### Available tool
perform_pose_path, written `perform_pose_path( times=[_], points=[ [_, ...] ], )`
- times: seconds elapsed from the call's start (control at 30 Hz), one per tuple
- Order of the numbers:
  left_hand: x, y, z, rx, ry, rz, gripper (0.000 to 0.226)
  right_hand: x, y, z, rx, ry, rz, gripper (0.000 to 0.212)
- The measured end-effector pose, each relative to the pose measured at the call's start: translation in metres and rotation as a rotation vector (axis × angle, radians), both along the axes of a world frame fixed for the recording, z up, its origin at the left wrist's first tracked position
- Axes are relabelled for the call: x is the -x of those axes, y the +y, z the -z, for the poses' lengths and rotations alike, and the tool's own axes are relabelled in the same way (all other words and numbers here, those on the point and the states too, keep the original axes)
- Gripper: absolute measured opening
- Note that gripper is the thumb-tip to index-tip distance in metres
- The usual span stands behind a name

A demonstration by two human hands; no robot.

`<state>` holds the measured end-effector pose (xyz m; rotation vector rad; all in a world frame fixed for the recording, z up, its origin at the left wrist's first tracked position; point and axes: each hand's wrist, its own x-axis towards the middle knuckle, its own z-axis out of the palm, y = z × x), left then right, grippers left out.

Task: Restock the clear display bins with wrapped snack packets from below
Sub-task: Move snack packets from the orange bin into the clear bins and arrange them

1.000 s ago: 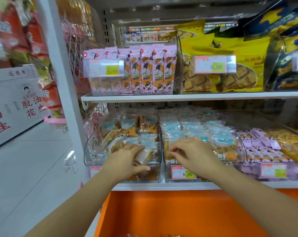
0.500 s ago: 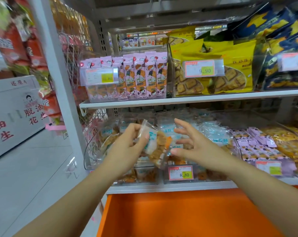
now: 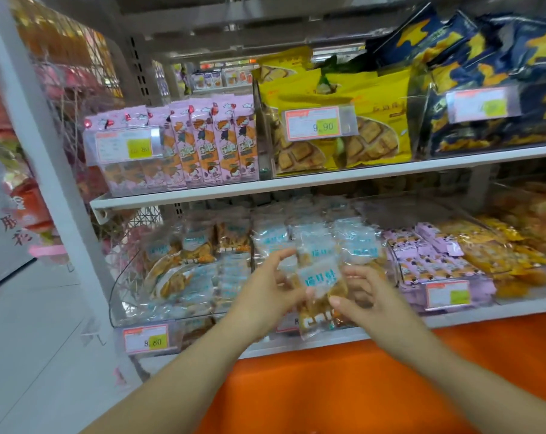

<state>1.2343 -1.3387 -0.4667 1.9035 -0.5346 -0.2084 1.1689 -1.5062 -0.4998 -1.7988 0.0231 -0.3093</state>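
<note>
A clear snack packet with a blue label and brown pieces inside hangs upright in front of the lower shelf. My left hand grips its left edge, thumb on the front. My right hand pinches its right side from the other edge. Behind it, the left clear bin and the middle clear bin hold several packets of the same kind. The packet hides the middle bin's front wall.
Bins of purple packets and yellow snacks sit to the right. The upper shelf carries pink, yellow and dark blue bags. An orange panel lies below the shelf, a white upright post and the aisle floor to the left.
My left hand lifted a packet out of the left bin and carried it right, in front of the middle bin. My right hand left the middle bin and took hold of its other side.
</note>
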Motion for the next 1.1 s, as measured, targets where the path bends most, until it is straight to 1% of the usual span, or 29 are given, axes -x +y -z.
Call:
perform_pose_path(
  times=[0.07,0.13,0.23,0.27,0.3,0.33,0.43,0.47,0.5,0.6,0.67,0.7,0.77,0.8,0.83,0.87,0.93,1.1],
  points=[
    [0.0,-0.011,0.005,-0.081,-0.036,0.031,0.061,0.005,-0.008,0.003,0.052,-0.067,0.03,0.048],
    [-0.002,-0.02,0.009,-0.087,-0.051,0.026,0.062,0.007,-0.014,0.0,0.118,-0.113,0.038,0.053],
    [-0.012,-0.03,0.013,-0.01,-0.038,0.004,0.064,0.0,-0.025,-0.002,0.197,-0.151,0.043,0.05],
    [-0.015,-0.032,0.013,-0.011,-0.076,-0.003,0.061,-0.005,-0.03,-0.002,0.204,-0.149,0.047,0.045],
    [-0.019,-0.031,0.015,-0.054,-0.16,-0.024,0.06,-0.01,-0.035,0.0,0.208,-0.143,0.063,0.041],
    [-0.023,-0.029,0.019,-0.146,-0.304,-0.058,0.058,-0.015,-0.04,0.002,0.211,-0.143,0.096,0.038],
    [-0.039,-0.013,0.035,-0.52,-0.841,-0.184,0.05,-0.033,-0.053,0.01,0.215,-0.149,0.222,0.033],
    [-0.045,-0.008,0.04,-0.626,-0.941,-0.198,0.049,-0.04,-0.053,0.012,0.228,-0.152,0.244,0.033],
    [-0.048,-0.004,0.046,-0.704,-0.985,-0.2,0.052,-0.047,-0.051,0.014,0.25,-0.155,0.251,0.033],
    [-0.056,0.0,0.054,-0.819,-1.051,-0.186,0.064,-0.066,-0.042,0.018,0.336,-0.15,0.226,0.035],
    [-0.059,0.003,0.056,-0.852,-1.072,-0.155,0.069,-0.069,-0.037,0.019,0.473,-0.143,0.196,0.038],
    [-0.061,0.005,0.058,-0.875,-1.066,-0.14,0.076,-0.067,-0.035,0.018,0.59,-0.16,0.228,0.04],
    [-0.063,0.008,0.06,-0.931,-1.057,-0.129,0.095,-0.062,-0.034,0.016,0.896,-0.249,0.334,0.05],
    [-0.064,0.009,0.061,-0.94,-1.049,-0.122,0.099,-0.06,-0.032,0.014,1.008,-0.277,0.342,0.057],
    [-0.065,0.01,0.061,-0.93,-1.041,-0.107,0.099,-0.059,-0.03,0.014,1.075,-0.299,0.309,0.061],
    [-0.067,0.011,0.062,-0.912,-1.032,-0.088,0.097,-0.06,-0.027,0.016,1.109,-0.312,0.238,0.063],
    [-0.069,0.014,0.064,-0.879,-1.01,-0.055,0.094,-0.063,-0.022,0.017,1.09,-0.295,0.126,0.06],
    [-0.075,0.02,0.064,-0.849,-0.997,-0.014,0.094,-0.071,-0.022,0.01,1.078,-0.177,0.124,0.057]
  ],
)
